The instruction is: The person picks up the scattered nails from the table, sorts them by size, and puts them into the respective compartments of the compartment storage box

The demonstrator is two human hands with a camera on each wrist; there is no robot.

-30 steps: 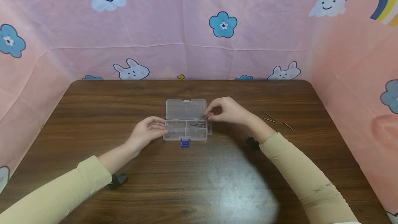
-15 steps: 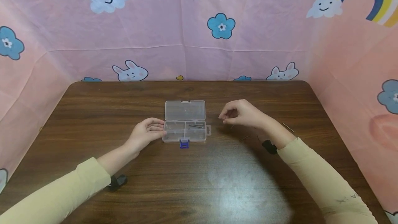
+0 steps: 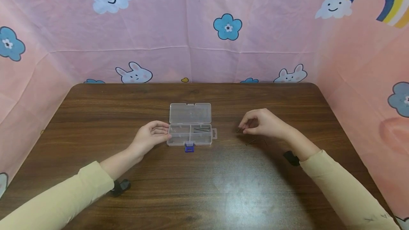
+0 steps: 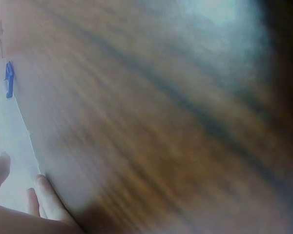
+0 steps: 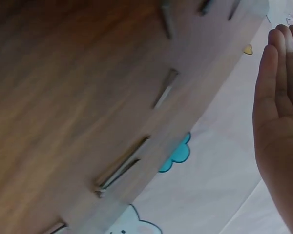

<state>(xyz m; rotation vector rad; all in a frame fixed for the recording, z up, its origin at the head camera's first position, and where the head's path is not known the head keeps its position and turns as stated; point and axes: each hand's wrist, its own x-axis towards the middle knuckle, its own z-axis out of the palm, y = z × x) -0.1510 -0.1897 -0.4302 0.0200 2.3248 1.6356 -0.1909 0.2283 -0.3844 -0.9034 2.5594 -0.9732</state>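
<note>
A clear divided plastic box (image 3: 179, 139) lies on the table with its lid (image 3: 190, 113) folded back and a blue latch (image 3: 189, 148) in front. My left hand (image 3: 147, 138) grips the box's left end between thumb and fingers. Thin metal nails (image 3: 202, 129) lie in its back right compartment. Right of the box, my right hand (image 3: 266, 124) is low over the table, its fingers bent loosely beside a nail (image 3: 238, 130); I see nothing held. Another nail (image 3: 250, 142) lies just in front of it. The right wrist view shows several nails (image 5: 166, 88) beyond the hand (image 5: 283, 107).
The dark wooden table (image 3: 159, 187) is bordered by patterned pink cloth (image 3: 271, 27) at the back and sides. A clear hanging tab (image 3: 214, 133) sticks out from the box's right end. Dark wrist pieces (image 3: 120, 187) show under both forearms.
My right hand has moved away from the box to the right and a little towards me, to the loose nails. My left hand has stayed at the box.
</note>
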